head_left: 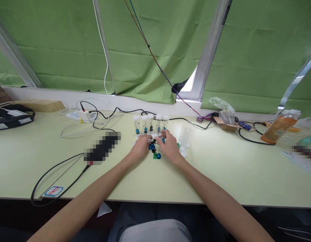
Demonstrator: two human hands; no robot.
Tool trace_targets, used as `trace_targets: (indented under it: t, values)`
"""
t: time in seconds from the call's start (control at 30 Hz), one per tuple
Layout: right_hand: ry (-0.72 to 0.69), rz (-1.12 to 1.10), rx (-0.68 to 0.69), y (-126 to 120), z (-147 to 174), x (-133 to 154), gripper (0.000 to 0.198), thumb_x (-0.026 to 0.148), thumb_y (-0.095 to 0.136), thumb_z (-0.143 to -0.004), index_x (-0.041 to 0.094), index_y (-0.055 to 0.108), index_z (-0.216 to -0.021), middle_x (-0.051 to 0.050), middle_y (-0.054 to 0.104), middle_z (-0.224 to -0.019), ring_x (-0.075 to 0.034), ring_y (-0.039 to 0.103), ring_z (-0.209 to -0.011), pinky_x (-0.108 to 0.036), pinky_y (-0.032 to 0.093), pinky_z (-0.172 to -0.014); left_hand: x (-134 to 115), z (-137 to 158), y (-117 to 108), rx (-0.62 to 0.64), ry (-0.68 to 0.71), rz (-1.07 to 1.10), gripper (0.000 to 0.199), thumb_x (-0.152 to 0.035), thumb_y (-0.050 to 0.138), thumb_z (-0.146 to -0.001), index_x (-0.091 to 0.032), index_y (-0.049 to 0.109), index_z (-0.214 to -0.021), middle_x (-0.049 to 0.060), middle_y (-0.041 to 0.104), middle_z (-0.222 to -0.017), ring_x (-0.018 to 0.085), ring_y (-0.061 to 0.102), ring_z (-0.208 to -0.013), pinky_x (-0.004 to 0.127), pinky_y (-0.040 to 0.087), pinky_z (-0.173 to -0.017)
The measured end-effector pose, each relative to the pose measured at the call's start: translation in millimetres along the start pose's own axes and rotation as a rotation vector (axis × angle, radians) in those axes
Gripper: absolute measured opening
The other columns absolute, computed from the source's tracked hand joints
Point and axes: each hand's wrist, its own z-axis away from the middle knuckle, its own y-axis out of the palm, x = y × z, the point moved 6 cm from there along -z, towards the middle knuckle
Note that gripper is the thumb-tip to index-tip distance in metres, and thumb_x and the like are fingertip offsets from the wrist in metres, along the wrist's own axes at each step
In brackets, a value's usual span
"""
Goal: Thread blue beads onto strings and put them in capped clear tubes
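Note:
My left hand (141,147) and my right hand (169,145) face each other low over the table, fingers curled inward. Something small and white shows between their fingertips, and what each one grips is too small to make out. Loose small pieces lie just below the fingers: a blue piece (158,156), a green piece (155,156) and several black and blue ones. Behind the hands stands a row of clear tubes with white caps (144,118), each holding a small blue or dark piece. Beside my right hand are clear tubes (186,137) and white caps (183,152).
On the left, a blurred-out dark object (102,148) lies with a black cable. A white power adapter (85,116) and cables run along the back. To the right are an open cardboard box (225,125) with a plastic bag and a tilted orange bottle (280,127).

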Motion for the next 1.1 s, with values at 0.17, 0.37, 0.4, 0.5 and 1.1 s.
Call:
trace_targets:
  t: [0.17,0.37,0.4,0.5,1.1]
  values:
    - [0.015,0.062,0.049,4.8,0.9,-3.5,0.023,0.04,0.055,-0.088,0.022,0.054,-0.102,-0.005,0.067,-0.085,-0.023,0.061,-0.077,-0.034,0.046,-0.07,0.2,-0.3,0.2,-0.002,-0.006,-0.029,0.03,-0.012,0.043,-0.081,-0.018,0.066,-0.1,0.014,0.068,-0.103,0.031,0.06,-0.102,0.043,0.046,-0.088]
    - [0.038,0.107,0.104,5.9,1.9,-2.2,0.023,0.042,0.051,-0.091,0.021,0.054,-0.102,-0.003,0.065,-0.078,-0.022,0.061,-0.07,-0.032,0.043,-0.065,-7.1,0.1,-9.0,-0.068,-0.041,-0.012,0.027,-0.019,0.042,-0.088,-0.018,0.063,-0.105,0.014,0.063,-0.104,0.031,0.055,-0.108,0.044,0.045,-0.09]
    - [0.029,0.103,0.105,5.9,2.1,-1.8,0.024,0.043,0.05,-0.091,0.022,0.055,-0.102,-0.003,0.065,-0.077,-0.021,0.06,-0.069,-0.031,0.043,-0.065,-9.5,-0.1,-12.7,-0.1,-0.048,-0.002,0.027,-0.022,0.041,-0.09,-0.018,0.062,-0.106,0.015,0.062,-0.107,0.031,0.053,-0.109,0.045,0.045,-0.091]
    - [-0.008,0.082,0.1,5.9,2.5,-0.7,0.028,0.046,0.048,-0.092,0.022,0.057,-0.104,-0.002,0.066,-0.077,-0.02,0.06,-0.068,-0.03,0.043,-0.066,-17.5,-1.8,-23.6,-0.193,-0.047,0.091,0.025,-0.029,0.04,-0.094,-0.02,0.059,-0.108,0.013,0.061,-0.107,0.029,0.053,-0.108,0.044,0.044,-0.093]
    - [-0.099,0.019,0.107,6.9,3.9,3.7,0.047,0.056,0.056,-0.087,0.024,0.065,-0.121,-0.008,0.07,-0.1,-0.021,0.062,-0.079,-0.036,0.049,-0.077,-11.6,-5.0,-28.3,-0.248,-0.288,0.852,0.042,-0.06,0.04,-0.093,-0.021,0.045,-0.078,-0.002,0.047,-0.062,0.011,0.047,-0.05,0.025,0.04,-0.047]
